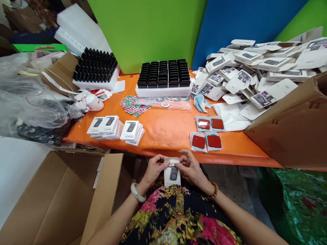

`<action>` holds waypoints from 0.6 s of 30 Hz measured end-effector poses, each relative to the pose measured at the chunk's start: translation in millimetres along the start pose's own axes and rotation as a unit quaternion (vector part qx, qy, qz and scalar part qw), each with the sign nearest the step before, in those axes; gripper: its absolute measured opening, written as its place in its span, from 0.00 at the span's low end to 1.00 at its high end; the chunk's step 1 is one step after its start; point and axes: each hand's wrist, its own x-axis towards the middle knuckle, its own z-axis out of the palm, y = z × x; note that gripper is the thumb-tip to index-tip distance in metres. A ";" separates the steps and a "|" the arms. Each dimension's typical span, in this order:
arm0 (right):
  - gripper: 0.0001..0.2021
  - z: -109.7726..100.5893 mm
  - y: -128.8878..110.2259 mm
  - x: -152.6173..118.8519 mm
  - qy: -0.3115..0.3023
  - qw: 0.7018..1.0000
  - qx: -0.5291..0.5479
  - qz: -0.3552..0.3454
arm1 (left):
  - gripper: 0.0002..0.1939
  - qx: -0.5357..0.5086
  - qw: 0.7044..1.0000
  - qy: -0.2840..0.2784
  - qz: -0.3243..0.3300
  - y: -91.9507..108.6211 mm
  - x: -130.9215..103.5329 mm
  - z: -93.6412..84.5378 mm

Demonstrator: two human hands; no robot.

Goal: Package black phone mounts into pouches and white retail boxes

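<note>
Head cam, nearest stuff first: a small flat white cardboard box with a dark device printed on its front (172, 177) sits right by the dark floral-print fabric top (176, 217), its upper end gripped from both sides. Left hand (155, 170) is pinched narrow on one upper corner, right hand (192, 170) is pinched on the other, thumbs close together at the flap end. Can't tell what's inside. Looks like flap work to me, so I'd keep both sides lightly steadied, let the thumbs do the work, and go evenly along the edge; squeeze too hard and thin card will probably crease. Off to the left is a big open brown cardboard carton (102, 200). Up on the orange covered table (168, 131) you've got neat stacks of matching white printed boxes (109, 125) on the left and red rounded-square pads on greyish backing (214, 141) on the right. Further back there's a white foam tray (163, 92) of slim black pieces (163, 73), plus a messy heap of white printed cartons (238, 81).
</note>
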 end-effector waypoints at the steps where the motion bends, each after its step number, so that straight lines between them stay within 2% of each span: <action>1: 0.14 -1.3 -2.2 0.6 -0.019 1.000 -0.008 0.001 | 0.11 0.010 1.000 0.000 0.005 0.6 -1.3 -0.7; 3: 0.11 -4.6 -7.1 0.2 -0.051 0.997 -0.059 -0.030 | 0.10 0.028 0.999 0.007 0.025 0.7 -5.3 -0.8; 7: 0.09 -8.0 -13.1 -5.3 -0.068 0.975 -0.164 -0.134 | 0.08 0.038 0.997 0.003 0.067 -3.5 -14.9 -0.1; 12: 0.08 -4.1 -9.1 -9.2 -0.029 0.967 -0.191 -0.166 | 0.09 0.081 0.994 -0.006 0.077 -7.6 -19.1 -0.9; 14: 0.08 -2.4 -8.6 -7.4 -0.019 0.972 -0.182 -0.145 | 0.10 0.081 0.995 0.003 0.065 -6.4 -16.9 -0.1; 18: 0.10 0.4 -14.2 0.3 -0.016 0.997 -0.079 -0.011 | 0.11 0.036 0.999 0.019 0.021 -0.3 -8.9 2.5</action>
